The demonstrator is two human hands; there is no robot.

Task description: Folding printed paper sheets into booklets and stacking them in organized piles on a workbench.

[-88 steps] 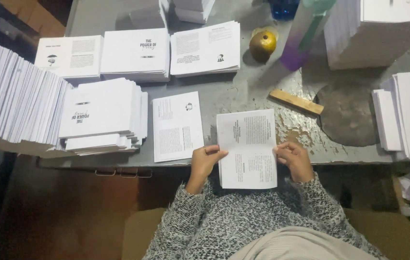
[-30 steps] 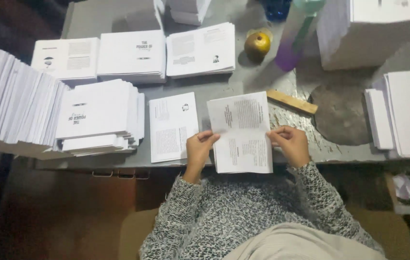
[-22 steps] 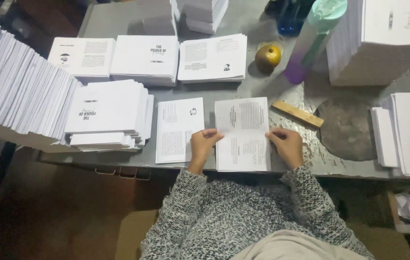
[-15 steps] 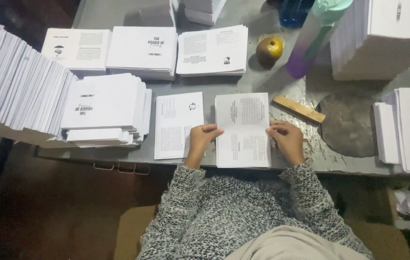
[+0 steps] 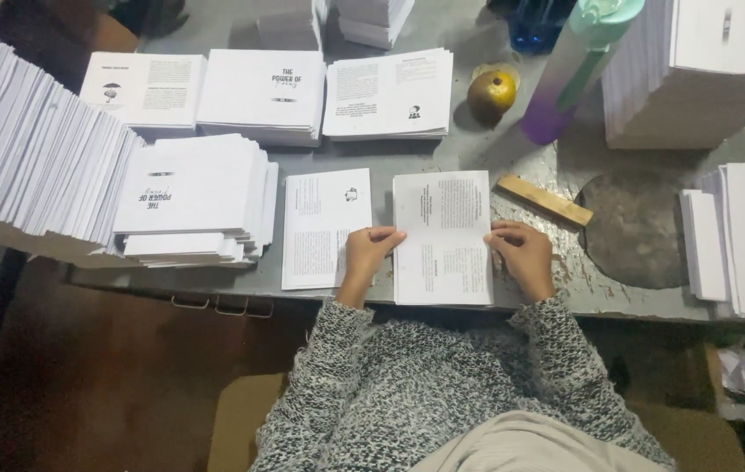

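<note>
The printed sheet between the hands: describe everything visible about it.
The sheet is white paper printed with blocks of small dark text, taller than wide. It lies flat on the grey table, its lower edge near the table's front edge. The left hand presses fingertips on its left edge about halfway down; the right hand rests at its right edge. A similar printed sheet lies just to its left, apart from it, and a wooden stick lies off its upper right corner.

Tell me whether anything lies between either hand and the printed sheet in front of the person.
Nothing visible does. The left hand touches the left edge of the printed sheet, and the right hand rests at its right edge.
</note>
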